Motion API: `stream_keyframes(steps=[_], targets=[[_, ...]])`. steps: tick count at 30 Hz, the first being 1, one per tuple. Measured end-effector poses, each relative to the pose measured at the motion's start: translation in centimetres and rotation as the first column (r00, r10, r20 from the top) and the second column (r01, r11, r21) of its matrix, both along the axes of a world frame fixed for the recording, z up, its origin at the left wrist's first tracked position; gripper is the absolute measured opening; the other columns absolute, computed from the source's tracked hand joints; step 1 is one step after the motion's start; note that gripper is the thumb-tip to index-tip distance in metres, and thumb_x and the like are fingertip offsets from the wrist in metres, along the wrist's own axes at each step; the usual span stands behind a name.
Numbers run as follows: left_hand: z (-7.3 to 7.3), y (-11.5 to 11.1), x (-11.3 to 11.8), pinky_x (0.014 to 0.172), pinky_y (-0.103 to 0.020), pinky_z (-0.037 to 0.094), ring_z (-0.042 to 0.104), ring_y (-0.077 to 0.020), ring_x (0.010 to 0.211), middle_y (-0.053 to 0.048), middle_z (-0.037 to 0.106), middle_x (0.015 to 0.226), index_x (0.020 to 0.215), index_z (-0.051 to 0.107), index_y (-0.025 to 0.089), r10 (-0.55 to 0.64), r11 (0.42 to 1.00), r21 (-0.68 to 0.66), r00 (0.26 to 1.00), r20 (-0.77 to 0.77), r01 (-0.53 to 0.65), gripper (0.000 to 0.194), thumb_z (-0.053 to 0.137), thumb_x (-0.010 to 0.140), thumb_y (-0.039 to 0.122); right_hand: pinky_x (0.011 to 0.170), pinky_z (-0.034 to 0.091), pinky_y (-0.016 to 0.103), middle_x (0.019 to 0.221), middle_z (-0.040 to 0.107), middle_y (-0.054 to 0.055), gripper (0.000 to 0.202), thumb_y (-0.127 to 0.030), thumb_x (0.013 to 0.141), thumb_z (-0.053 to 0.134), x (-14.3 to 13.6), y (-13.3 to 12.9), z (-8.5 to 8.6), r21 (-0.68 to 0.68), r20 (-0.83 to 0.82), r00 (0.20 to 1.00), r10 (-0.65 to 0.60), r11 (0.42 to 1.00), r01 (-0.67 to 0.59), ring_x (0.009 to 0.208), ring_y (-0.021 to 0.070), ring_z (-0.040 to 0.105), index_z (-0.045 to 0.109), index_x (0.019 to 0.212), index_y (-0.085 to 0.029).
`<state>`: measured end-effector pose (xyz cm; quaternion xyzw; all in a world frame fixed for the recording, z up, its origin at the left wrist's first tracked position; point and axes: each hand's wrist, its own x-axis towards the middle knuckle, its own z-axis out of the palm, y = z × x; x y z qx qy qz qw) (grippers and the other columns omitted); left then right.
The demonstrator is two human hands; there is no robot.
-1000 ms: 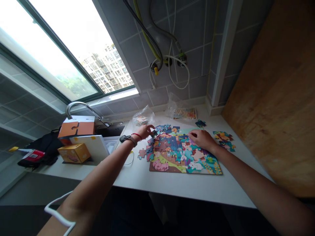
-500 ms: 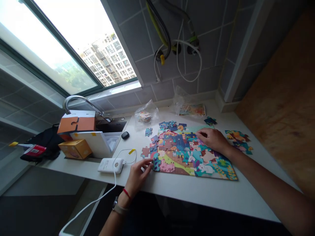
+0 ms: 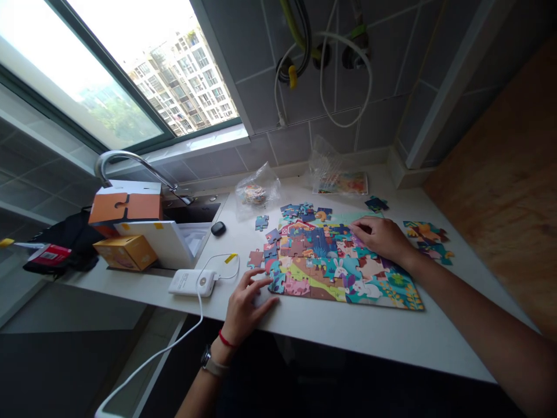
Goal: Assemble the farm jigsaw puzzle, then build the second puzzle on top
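A colourful jigsaw puzzle (image 3: pixel 319 261), with a barn and animals in its picture, lies partly joined on the white counter. My left hand (image 3: pixel 244 302) is open beside its near left corner, fingers apart and fingertips close to the edge pieces. At the puzzle's far right part, my right hand (image 3: pixel 383 235) rests low with thumb and fingers drawn together; whatever they pinch is hidden. Joined loose pieces (image 3: pixel 301 211) lie along the far edge. A single blue piece (image 3: pixel 261 223) sits apart to the left, and a brown piece (image 3: pixel 255 259) is near the left edge.
Right of the puzzle are more pieces (image 3: pixel 429 239) and a dark cluster (image 3: pixel 376 203). Behind stand a plastic bag of pieces (image 3: pixel 256 194) and a picture card (image 3: pixel 354 183). Leftward are a white power bank (image 3: pixel 191 283) with cable, a black case (image 3: pixel 218 229), boxes (image 3: pixel 126 252) and a sink.
My left hand has spread its fingers and come off the puzzle's left corner slightly. My right hand stays at the same part of the puzzle. The view has shifted slightly.
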<state>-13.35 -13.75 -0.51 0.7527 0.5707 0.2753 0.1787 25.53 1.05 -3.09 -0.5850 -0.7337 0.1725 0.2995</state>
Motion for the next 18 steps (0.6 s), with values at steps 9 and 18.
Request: stream_keyframes(steps=[9,18], targets=[[-0.7,-1.2,1.6,0.098,-0.048,0.062,0.07,-0.0289,0.115,-0.009,0.073,0.124,0.115,0.077,0.032,-0.006,0.999,0.045,1.0,-0.002,0.006,0.02,0.07,0.098,0.041,0.071,0.05,0.032,0.094,0.083,0.005,0.027,-0.04,0.092,0.061,0.0,0.0,0.0,-0.013,0.006,1.0,0.003,1.0,-0.003,0.084,0.0249,0.075,0.081,0.084,-0.024],[-0.4,-0.5,2.3,0.106,-0.055,0.056,0.063,-0.0318,0.124,-0.007,0.07,0.137,0.115,0.078,0.033,-0.038,0.997,0.057,0.994,-0.101,0.044,0.021,0.072,0.097,0.041,0.07,0.049,0.032,0.094,0.083,0.005,0.026,-0.039,0.091,0.06,-0.1,0.0,0.1,-0.001,0.008,1.0,0.012,1.0,-0.012,0.083,0.0247,0.075,0.081,0.084,-0.024]])
